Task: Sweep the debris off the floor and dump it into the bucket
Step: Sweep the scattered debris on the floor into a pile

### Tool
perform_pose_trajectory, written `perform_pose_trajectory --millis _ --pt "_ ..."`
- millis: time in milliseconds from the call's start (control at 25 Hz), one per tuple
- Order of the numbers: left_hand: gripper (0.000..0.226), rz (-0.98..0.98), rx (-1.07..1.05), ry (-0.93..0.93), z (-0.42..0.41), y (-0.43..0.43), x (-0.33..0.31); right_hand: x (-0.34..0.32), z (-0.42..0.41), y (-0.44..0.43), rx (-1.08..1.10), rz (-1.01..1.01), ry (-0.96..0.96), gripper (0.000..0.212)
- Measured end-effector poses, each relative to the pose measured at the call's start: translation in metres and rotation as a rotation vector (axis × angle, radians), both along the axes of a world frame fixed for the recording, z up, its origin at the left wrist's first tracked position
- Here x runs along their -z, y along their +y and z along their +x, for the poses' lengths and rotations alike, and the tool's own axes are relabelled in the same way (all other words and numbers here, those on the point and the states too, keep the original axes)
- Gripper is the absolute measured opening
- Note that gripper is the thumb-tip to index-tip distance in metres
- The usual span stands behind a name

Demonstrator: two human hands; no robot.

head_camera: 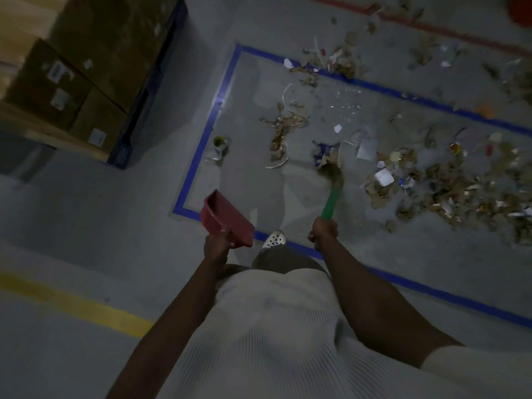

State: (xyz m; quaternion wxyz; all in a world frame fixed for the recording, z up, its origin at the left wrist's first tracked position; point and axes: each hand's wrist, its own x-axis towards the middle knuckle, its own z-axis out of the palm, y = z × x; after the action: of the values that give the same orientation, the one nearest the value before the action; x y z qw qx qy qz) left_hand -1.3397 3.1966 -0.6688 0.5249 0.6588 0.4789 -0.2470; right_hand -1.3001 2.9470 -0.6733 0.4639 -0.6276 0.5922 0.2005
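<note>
The job looked barely begun: debris (431, 185) lay scattered over the floor (115, 211), heaped thickest to the right, and the dustpan (227, 218) looked empty. The left hand (217, 244) gripped the dustpan's handle, holding it off the floor. The right hand (324, 230) was closed round the green broom (331, 200), its blurred head among scraps inside the blue tape (201, 133). An orange-red shape (522, 12), cut off at the top right corner, might have been the bucket; I could not tell.

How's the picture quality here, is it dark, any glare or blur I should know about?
Head view: dim and underexposed throughout; a bright glare spot on the blue floor tape; the green-handled broom is motion-smeared at its brown bristles; the red plastic dustpan looks fairly sharp; the stacked cardboard boxes look soft and tilted.
</note>
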Motion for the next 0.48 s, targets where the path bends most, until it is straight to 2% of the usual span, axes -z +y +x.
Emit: perform_pose_trajectory --millis 160,320,480 --pt "0.040 -0.037 0.086 -0.008 0.038 -0.017 -0.005 -0.014 0.015 0.014 0.009 0.002 -0.013 0.051" --pt "0.041 -0.025 0.095 -0.033 0.058 -0.030 -0.007 -0.033 0.023 0.052 -0.030 0.059 -0.081 0.048" --pt "0.049 0.022 0.085 -0.075 0.061 -0.022 -0.011 -0.045 0.017 0.087 -0.219 0.146 -0.136 0.056"
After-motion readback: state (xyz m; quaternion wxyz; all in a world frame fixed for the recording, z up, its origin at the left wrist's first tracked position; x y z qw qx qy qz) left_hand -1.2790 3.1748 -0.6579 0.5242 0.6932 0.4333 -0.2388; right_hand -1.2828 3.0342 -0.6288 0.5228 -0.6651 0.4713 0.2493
